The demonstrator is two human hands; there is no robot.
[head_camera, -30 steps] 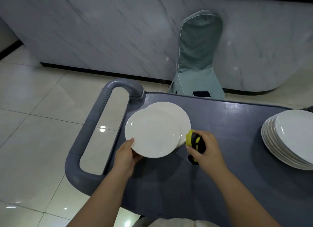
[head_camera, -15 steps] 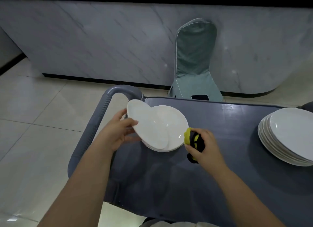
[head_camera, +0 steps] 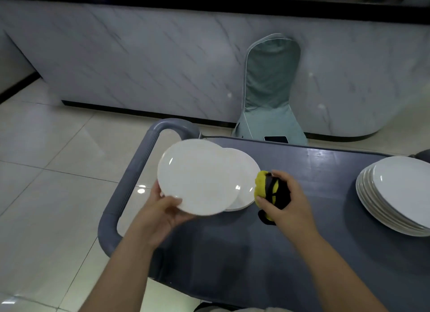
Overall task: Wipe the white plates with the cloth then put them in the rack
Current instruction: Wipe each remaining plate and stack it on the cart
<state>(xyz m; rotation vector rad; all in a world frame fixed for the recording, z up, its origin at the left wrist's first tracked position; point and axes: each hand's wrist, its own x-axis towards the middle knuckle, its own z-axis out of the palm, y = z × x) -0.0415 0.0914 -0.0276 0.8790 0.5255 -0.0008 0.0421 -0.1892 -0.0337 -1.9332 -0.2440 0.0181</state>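
My left hand [head_camera: 164, 210] grips the near rim of a white plate [head_camera: 197, 176], thumb on top, holding it face-up just above the left end of the grey cart top [head_camera: 314, 253]. Under its right side lies a small stack of white plates [head_camera: 246, 181] on the cart. My right hand [head_camera: 287, 203] holds a bunched yellow and black cloth [head_camera: 267, 188] beside that stack, touching its right edge. A second, taller stack of white plates [head_camera: 398, 195] sits at the cart's right end. No rack is in view.
The cart's rounded grey handle [head_camera: 125, 190] loops out at the left over a glossy tiled floor [head_camera: 46, 172]. A pale green guitar bag [head_camera: 271, 93] leans against the marble counter front behind the cart, with a dark phone [head_camera: 276, 139] at its foot.
My left hand turned the plate from tilted on edge back to face-up and shifted its grip to the near rim. My right hand with the cloth stayed beside the stack.
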